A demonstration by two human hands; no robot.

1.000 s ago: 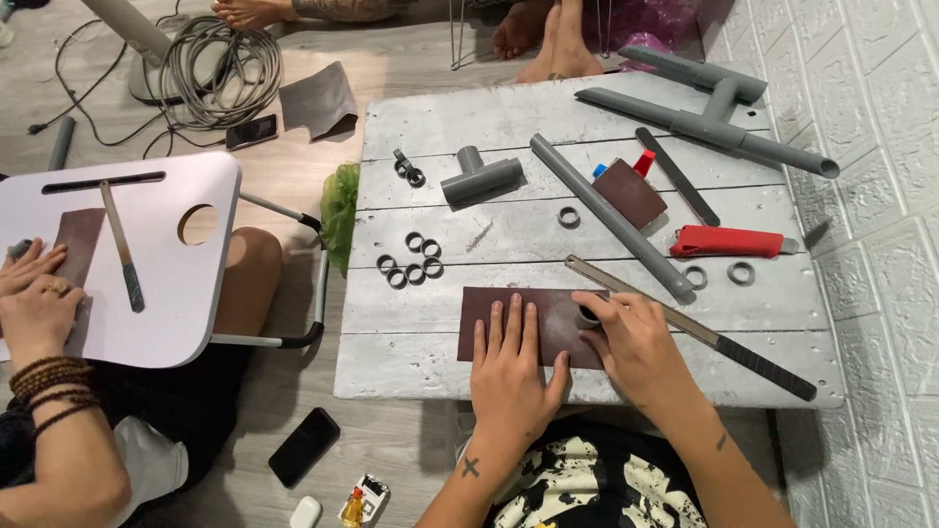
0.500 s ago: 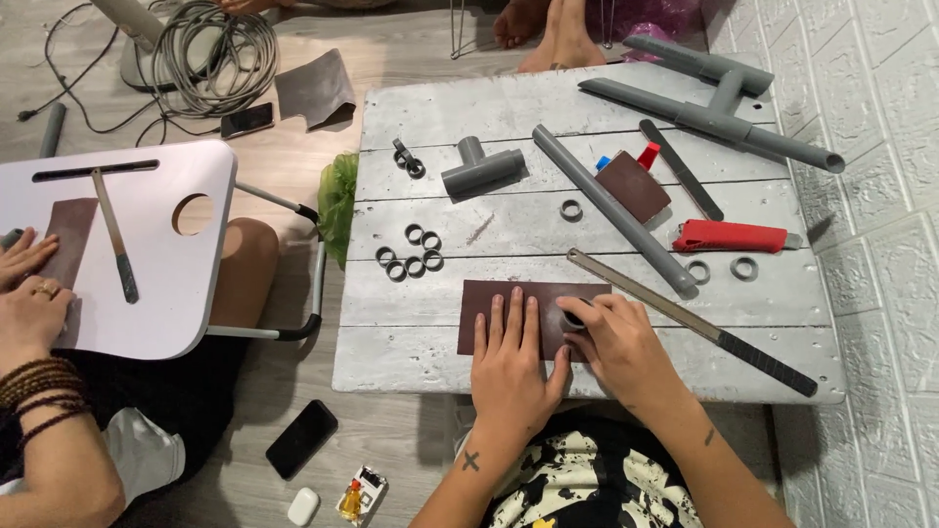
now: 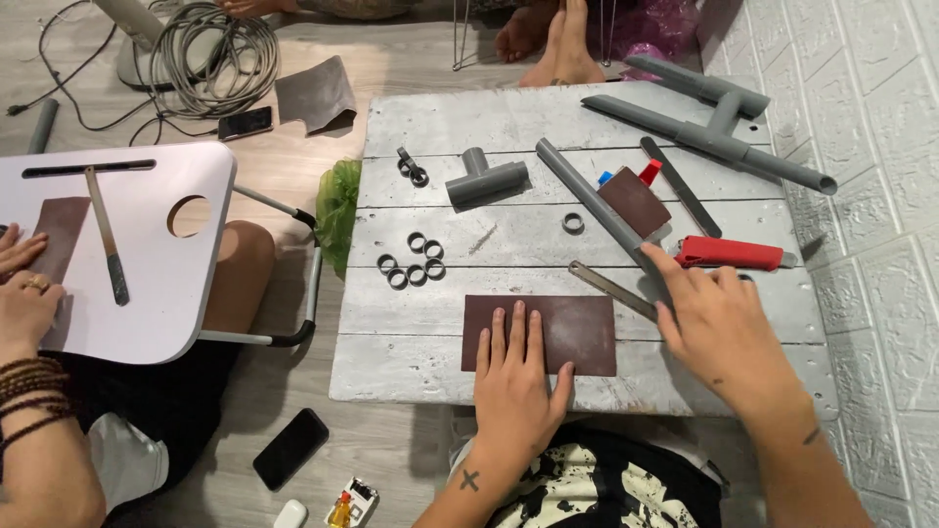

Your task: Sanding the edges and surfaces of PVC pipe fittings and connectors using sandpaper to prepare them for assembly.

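The left hand (image 3: 516, 376) is laid flat, fingers spread, on the near edge of the sandpaper (image 3: 540, 334); nothing is gripped, the sheet is only pressed down, probably so that it does not slide on the table (image 3: 509, 117). The right hand (image 3: 719, 328) is held open over the right part of the table, fingers stretched toward the far side. It covers the near end of the pipe (image 3: 597, 203) and part of the ruler (image 3: 611, 289), and its fingertips are just beside the red cutter (image 3: 729, 252). Whether something small is kept under the palm cannot be told.

The sandpaper lies at the near edge of the table, directly in front of the person, with its right half bare. This place seems chosen so that both hands can reach it easily.

Beyond the sheet, a group of grey rings (image 3: 412, 260) is gathered to the left, and one single ring (image 3: 573, 223) lies apart, near the pipe. A tee fitting (image 3: 486, 180) and a small sanding block (image 3: 634, 201) are set farther back. A long assembly of pipes (image 3: 719, 122) is put at the far right corner, out of the way.

On the left, another person's hands (image 3: 22, 284) rest on a second brown sheet on a white lap table (image 3: 147, 293), where a file (image 3: 106, 235) lies. A phone (image 3: 290, 448) is seen on the floor.
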